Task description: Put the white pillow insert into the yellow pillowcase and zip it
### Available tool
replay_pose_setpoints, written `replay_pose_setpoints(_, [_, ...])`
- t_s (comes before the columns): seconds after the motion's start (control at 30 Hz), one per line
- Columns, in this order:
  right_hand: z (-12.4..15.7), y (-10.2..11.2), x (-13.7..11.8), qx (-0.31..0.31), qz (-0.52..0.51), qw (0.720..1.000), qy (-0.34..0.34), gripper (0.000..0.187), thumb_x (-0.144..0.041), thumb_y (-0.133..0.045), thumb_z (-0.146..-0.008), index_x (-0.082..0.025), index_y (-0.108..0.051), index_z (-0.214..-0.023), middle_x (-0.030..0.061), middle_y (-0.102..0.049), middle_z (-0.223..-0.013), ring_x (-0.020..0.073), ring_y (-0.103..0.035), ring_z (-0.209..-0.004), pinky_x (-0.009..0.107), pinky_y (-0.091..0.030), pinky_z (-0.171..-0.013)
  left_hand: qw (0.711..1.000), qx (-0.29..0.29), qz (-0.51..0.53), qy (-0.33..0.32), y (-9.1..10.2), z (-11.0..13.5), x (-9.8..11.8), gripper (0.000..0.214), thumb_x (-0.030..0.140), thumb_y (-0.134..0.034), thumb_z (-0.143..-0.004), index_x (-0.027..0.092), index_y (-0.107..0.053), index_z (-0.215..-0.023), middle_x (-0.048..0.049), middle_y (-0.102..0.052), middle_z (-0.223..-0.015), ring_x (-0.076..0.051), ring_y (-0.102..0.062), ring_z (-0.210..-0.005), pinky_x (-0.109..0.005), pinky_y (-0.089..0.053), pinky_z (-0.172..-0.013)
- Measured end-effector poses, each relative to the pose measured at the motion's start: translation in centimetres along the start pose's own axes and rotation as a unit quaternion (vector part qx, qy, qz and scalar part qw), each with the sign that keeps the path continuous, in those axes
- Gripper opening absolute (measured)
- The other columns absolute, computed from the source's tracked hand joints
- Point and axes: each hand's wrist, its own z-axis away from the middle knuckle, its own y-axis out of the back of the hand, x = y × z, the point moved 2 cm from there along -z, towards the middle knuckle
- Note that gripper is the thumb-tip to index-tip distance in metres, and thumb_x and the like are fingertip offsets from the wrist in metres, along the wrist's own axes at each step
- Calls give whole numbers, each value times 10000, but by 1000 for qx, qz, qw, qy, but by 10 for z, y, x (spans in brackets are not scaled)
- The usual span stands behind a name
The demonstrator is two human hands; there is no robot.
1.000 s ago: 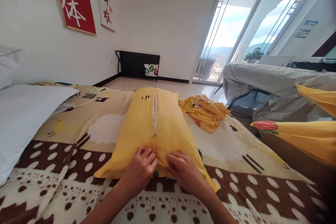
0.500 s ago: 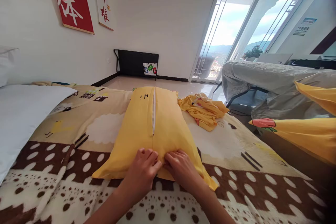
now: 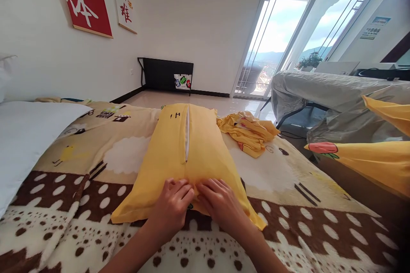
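Note:
A plump yellow pillow (image 3: 205, 145) lies on the patterned blanket (image 3: 128, 153) straight in front of me. Down its upper middle runs a closed-looking slit with a white edge, and "HI" is printed near its far end. My left hand (image 3: 174, 202) grips the near edge of the pillow, fingers curled into the cloth. Close beside it, my right hand (image 3: 221, 200) is curled on the same edge, gathering the fabric. The fingertips of both hands are partly hidden in the folds.
A crumpled yellow cloth (image 3: 248, 132) lies right of the pillow. White bedding (image 3: 35, 136) is at the left. More yellow fabric with a carrot print (image 3: 368, 158) reaches in from the right, before a plastic-covered table (image 3: 326, 89). A black folded frame (image 3: 163, 72) leans against the wall.
My right hand has shifted slightly left and up along the pillow's near edge, and a bit of green print now shows between the hands. The view has tilted a little.

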Motion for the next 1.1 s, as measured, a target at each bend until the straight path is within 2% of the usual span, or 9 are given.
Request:
replay_pose_setpoints(0.1, [0,-16,-1,-52,36,998,-22,68,-158,-555,-866,-191,-603,-831,31,-623,-839,179,-562,-792,310,-356,-704,997,-60,-9,43,-12,1,-5,207,16,-448,-766,176,-525,-873,-18,-639,-875,-195,-546,-989,-383,-293,-875])
replay_pose_setpoints(0.2, [0,-28,-1,-75,55,995,-36,38,-163,-576,-842,-177,-605,-862,44,-625,-869,197,-560,-832,327,-354,-722,995,-72,-19,69,-15,-1,-7,214,-1,-476,-716,172,-521,-834,-20,-632,-857,-200,-538,-960,-386,-297,-859])
replay_pose_setpoints(0.37, [2,-32,11,-19,-2,999,-50,187,-157,-461,-926,-196,-591,-797,13,-620,-805,157,-560,-774,291,-355,-706,998,-64,-14,25,1,-8,-4,229,4,-491,-751,179,-538,-892,-18,-644,-983,-194,-524,-989,-372,-313,-851])
replay_pose_setpoints(0.5, [2,-25,16,40,-3,997,-67,85,-136,-530,-874,-188,-595,-891,32,-622,-868,165,-566,-784,277,-378,-698,1000,-7,-8,8,12,-11,-8,182,56,-441,-868,171,-536,-972,-35,-632,-1002,-176,-526,-949,-325,-353,-821])
replay_pose_setpoints(0.63, [0,-31,12,15,47,998,-50,110,-91,-619,-793,-186,-598,-845,26,-630,-853,176,-579,-787,282,-375,-681,997,-41,-65,24,-2,-7,-15,188,150,-521,-871,169,-554,-1055,-45,-630,-995,-206,-533,-917,-349,-361,-787])
replay_pose_setpoints(0.7, [1,-40,13,32,75,995,-51,121,-68,-580,-814,-184,-598,-787,22,-625,-797,172,-575,-758,291,-362,-673,993,-66,-93,35,-10,-6,-15,157,166,-540,-862,175,-577,-1014,-39,-631,-965,-217,-538,-898,-362,-349,-756])
replay_pose_setpoints(0.83, [4,-56,19,70,65,994,-56,174,-98,-532,-868,-190,-608,-742,12,-622,-740,160,-569,-725,296,-352,-676,990,-59,-110,60,-14,-8,-11,104,118,-529,-861,169,-596,-922,-23,-634,-909,-212,-540,-865,-359,-319,-723])
replay_pose_setpoints(0.93, [4,-55,23,62,31,994,-79,165,-139,-544,-881,-196,-615,-743,5,-632,-752,150,-578,-735,280,-357,-676,993,-56,-86,64,-13,-10,-12,82,132,-531,-873,176,-600,-861,-10,-629,-867,-192,-531,-841,-345,-306,-715])
replay_pose_setpoints(1.1, [3,-43,22,1,4,991,-132,101,-187,-647,-823,-200,-605,-733,-8,-640,-752,155,-587,-729,268,-361,-662,994,-62,-66,67,-11,-11,-15,128,141,-523,-878,185,-592,-779,-4,-613,-813,-183,-493,-808,-346,-292,-720])
